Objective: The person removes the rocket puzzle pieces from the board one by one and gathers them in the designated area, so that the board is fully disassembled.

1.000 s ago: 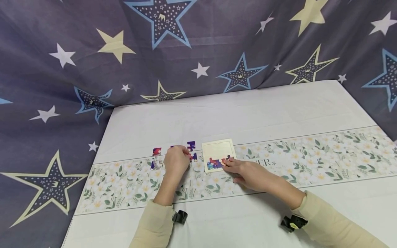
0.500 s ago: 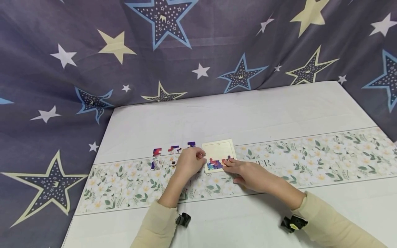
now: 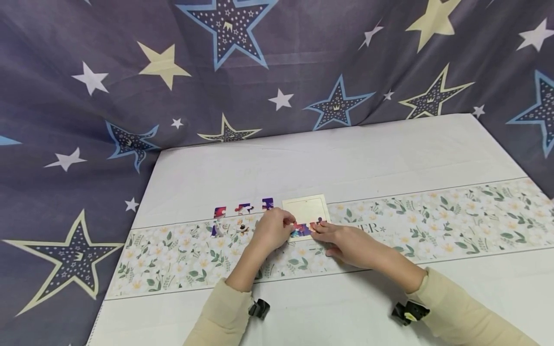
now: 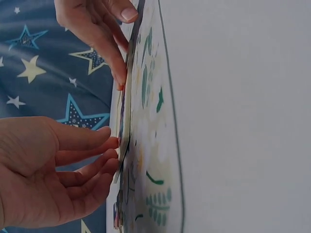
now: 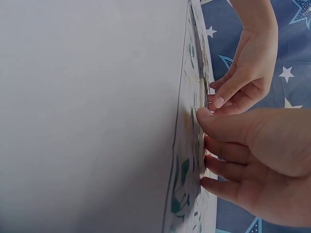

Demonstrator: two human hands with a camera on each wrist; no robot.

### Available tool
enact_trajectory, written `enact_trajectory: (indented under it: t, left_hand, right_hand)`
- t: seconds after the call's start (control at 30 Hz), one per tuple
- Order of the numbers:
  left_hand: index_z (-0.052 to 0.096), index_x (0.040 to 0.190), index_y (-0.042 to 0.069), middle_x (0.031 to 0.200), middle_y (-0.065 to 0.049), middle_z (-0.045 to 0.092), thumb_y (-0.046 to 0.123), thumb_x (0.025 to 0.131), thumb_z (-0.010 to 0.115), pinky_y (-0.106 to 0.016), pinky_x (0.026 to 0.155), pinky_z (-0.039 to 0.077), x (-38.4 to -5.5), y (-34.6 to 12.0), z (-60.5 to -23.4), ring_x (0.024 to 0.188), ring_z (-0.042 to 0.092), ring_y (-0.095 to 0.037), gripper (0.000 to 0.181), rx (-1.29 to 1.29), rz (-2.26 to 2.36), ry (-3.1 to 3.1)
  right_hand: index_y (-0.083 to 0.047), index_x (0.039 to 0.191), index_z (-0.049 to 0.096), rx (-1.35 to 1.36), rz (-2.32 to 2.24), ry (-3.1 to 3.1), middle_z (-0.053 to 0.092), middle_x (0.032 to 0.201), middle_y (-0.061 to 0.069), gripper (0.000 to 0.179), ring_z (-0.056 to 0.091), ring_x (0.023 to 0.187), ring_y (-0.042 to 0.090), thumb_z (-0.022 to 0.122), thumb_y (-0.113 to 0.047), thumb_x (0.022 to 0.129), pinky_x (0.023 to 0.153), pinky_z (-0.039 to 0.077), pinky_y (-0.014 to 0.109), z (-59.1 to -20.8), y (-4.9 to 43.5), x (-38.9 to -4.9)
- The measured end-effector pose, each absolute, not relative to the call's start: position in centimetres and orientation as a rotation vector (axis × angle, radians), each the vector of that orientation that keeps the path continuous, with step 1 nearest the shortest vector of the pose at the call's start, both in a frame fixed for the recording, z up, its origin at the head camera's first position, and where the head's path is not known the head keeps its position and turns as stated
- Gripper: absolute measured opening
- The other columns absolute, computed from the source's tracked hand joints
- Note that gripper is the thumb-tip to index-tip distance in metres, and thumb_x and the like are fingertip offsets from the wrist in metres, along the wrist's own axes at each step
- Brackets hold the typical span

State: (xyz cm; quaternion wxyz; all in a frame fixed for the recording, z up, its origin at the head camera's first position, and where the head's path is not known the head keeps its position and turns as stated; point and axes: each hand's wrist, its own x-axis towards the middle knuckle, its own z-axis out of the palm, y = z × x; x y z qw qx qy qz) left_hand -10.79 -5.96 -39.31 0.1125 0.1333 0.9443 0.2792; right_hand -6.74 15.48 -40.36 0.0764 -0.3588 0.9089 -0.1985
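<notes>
A pale square puzzle tray [image 3: 308, 209] lies on the table with a row of joined puzzle pieces [image 3: 305, 230] along its near side. At its left edge my left hand [image 3: 271, 230] has bent fingers and seems to pinch a puzzle piece, mostly hidden by the fingertips. On the lower right corner rest the fairly straight fingers of my right hand [image 3: 348, 244]. Both hands meet the tray's edge in the left wrist view, the left hand [image 4: 53, 170] below the right hand [image 4: 99, 29]. Seen from the right wrist, the right thumb [image 5: 226, 126] lies by the near edge.
Several loose puzzle pieces lie left of the tray, among them a red one [image 3: 220, 212], a red and white one [image 3: 244, 208] and a purple one [image 3: 268, 203]. A floral band crosses the white table [image 3: 389, 149]. A star-patterned curtain [image 3: 277, 57] hangs behind.
My left hand has moved right, from among the loose pieces to the tray's left edge, uncovering pieces behind it. My right hand has stayed on the tray's lower right corner.
</notes>
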Motion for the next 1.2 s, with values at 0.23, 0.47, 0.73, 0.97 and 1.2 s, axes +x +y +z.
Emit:
enact_trajectory:
  t: [0.23,0.47,0.73,0.97,1.2]
  left_hand:
    - [0.073,0.097,0.003,0.085,-0.009,0.070,0.007,0.089,0.065,-0.026,0.067,0.051,-10.9,-6.2,-39.4,0.074,0.061,-0.015,0.012,0.382,0.954,2.720]
    - [0.070,0.093,0.004,0.083,-0.008,0.070,0.005,0.087,0.067,-0.024,0.068,0.051,-11.0,-6.0,-40.0,0.072,0.062,-0.013,0.007,0.304,1.152,2.658]
    - [0.070,0.089,0.005,0.080,-0.010,0.073,0.005,0.084,0.070,-0.020,0.061,0.051,-11.3,-6.2,-40.5,0.065,0.064,-0.011,0.005,0.245,1.317,2.588]
    - [0.074,0.086,0.008,0.075,-0.007,0.074,0.009,0.081,0.075,-0.023,0.062,0.051,-11.5,-6.9,-40.0,0.062,0.064,-0.008,0.005,0.205,1.314,2.590]
    - [0.076,0.088,0.011,0.074,-0.005,0.074,0.014,0.081,0.076,-0.024,0.061,0.050,-11.9,-7.8,-39.3,0.061,0.066,-0.012,0.008,0.122,1.330,2.550]
  right_hand:
    - [-0.003,0.131,0.058,-1.053,-0.585,2.709,0.050,0.143,0.015,0.049,0.051,0.130,0.034,0.071,-0.010,0.084,0.093,0.052,0.042,-39.9,15.2,-6.8]
    - [-0.003,0.131,0.057,-1.025,-0.588,2.694,0.050,0.143,0.014,0.051,0.050,0.131,0.034,0.072,-0.010,0.082,0.095,0.051,0.042,-39.8,15.2,-6.9]
    - [-0.005,0.133,0.055,-1.021,-0.580,2.681,0.049,0.145,0.013,0.054,0.050,0.131,0.034,0.072,-0.013,0.083,0.096,0.050,0.043,-39.9,15.0,-6.9]
    - [-0.006,0.135,0.055,-1.028,-0.579,2.678,0.048,0.146,0.012,0.055,0.049,0.132,0.033,0.072,-0.014,0.084,0.092,0.053,0.041,-39.9,14.8,-6.9]
    - [-0.005,0.133,0.056,-1.029,-0.579,2.688,0.050,0.144,0.013,0.054,0.051,0.131,0.033,0.073,-0.012,0.083,0.092,0.052,0.042,-39.8,14.9,-7.0]
